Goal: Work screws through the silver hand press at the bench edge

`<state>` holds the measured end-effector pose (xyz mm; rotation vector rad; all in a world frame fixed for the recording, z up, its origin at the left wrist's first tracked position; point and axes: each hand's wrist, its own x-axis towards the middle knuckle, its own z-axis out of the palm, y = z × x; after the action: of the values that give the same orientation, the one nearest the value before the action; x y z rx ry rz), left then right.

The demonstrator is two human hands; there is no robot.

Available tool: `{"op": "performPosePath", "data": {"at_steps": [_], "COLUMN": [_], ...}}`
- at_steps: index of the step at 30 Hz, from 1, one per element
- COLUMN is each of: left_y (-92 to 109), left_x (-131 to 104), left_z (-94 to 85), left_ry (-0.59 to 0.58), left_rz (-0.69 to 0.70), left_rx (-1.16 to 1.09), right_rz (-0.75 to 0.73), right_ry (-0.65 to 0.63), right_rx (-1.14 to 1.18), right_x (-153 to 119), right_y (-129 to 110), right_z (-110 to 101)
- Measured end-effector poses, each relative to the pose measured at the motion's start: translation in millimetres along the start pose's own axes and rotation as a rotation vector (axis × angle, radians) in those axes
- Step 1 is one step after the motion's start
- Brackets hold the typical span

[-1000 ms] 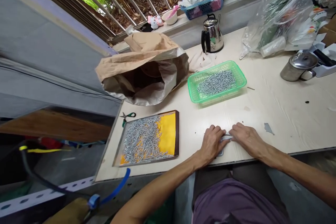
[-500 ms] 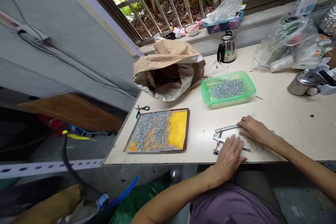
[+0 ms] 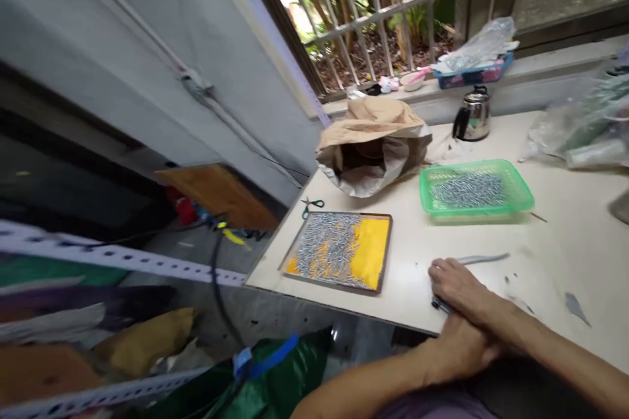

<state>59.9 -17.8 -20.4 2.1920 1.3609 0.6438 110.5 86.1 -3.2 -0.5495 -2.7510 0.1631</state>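
My right hand (image 3: 455, 281) is closed over the head of a plier-like metal hand tool (image 3: 484, 258) on the table near its front edge. One long grey handle sticks out to the right beyond the knuckles, and a dark end shows below the fingers. Close to my body, my left hand (image 3: 464, 344) sits under my right wrist, its fingers mostly hidden, so its grip cannot be made out. To the left lies a shallow tray (image 3: 388, 249) with a yellow bottom, holding many small silvery metal pins (image 3: 327, 245). A green plastic basket (image 3: 525, 200) behind holds more pins.
An open brown paper bag (image 3: 378, 121) stands behind the tray, with green-handled scissors (image 3: 314, 203) beside it. A steel kettle (image 3: 476, 116) and a clear plastic bag (image 3: 584, 124) are at the back. A grey scrap (image 3: 576, 308) lies to the right. The table's left edge drops off.
My view has turned left, shifting the scene rightward. My right hand has moved from the tool's upper handle onto its head; my left hand has drawn back toward my body, beneath the right wrist.
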Motion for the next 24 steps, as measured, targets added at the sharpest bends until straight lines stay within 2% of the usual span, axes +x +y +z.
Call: {"op": "performPosePath", "data": {"at_steps": [2,4,6,7,9,10,11,12,14,15,17,21,24], "left_y": [-0.1,-9.4,-28.9,-41.8,-71.1,-86.0,-100.0,-112.6,-132.4,-139.8,-151.1,-165.3,-168.7], "left_x": [-8.0,-20.5,-36.7,-45.1,-58.7,-62.9,-65.1,-65.6,-63.5,-61.8,-59.0,-56.0,-54.8], "left_z": [2.7,-1.6,-21.6,-38.8,-84.2,-109.0,-132.8,-153.7,-182.6,-190.2,-194.6,-189.6,-193.3], "left_ry": [-0.028,-0.035,0.067,0.168,0.355,0.4,0.434,0.422,0.37,0.338,0.297,0.272,0.283], "left_rz": [0.128,0.272,0.269,0.173,-0.162,-0.348,-0.541,-0.707,-0.897,-0.947,-0.987,-0.985,-0.957], "left_rx": [0.084,0.18,0.284,0.351,0.482,0.531,0.581,0.614,0.611,0.592,0.543,0.471,0.414], "right_rz": [-0.083,-0.143,-0.169,-0.166,-0.122,-0.046,0.037,0.13,0.304,0.345,0.374,0.376,0.378], "right_ry": [0.026,0.051,0.116,0.172,0.305,0.36,0.38,0.383,0.356,0.331,0.274,0.173,0.135], "right_rx": [0.0,0.004,0.05,0.089,0.159,0.156,0.113,0.022,-0.19,-0.212,-0.138,0.16,0.289], "right_x": [8.3,15.9,22.9,26.6,34.4,37.9,40.4,41.2,36.5,30.7,13.5,-28.0,-46.2], "right_y": [-6.3,-8.2,-4.4,0.8,19.6,32.8,47.7,62.8,87.7,95.1,97.6,70.5,50.3], "right_z": [3.9,3.6,-4.5,-12.4,-35.0,-48.1,-61.1,-72.8,-88.6,-91.6,-88.0,-60.9,-47.7]}}
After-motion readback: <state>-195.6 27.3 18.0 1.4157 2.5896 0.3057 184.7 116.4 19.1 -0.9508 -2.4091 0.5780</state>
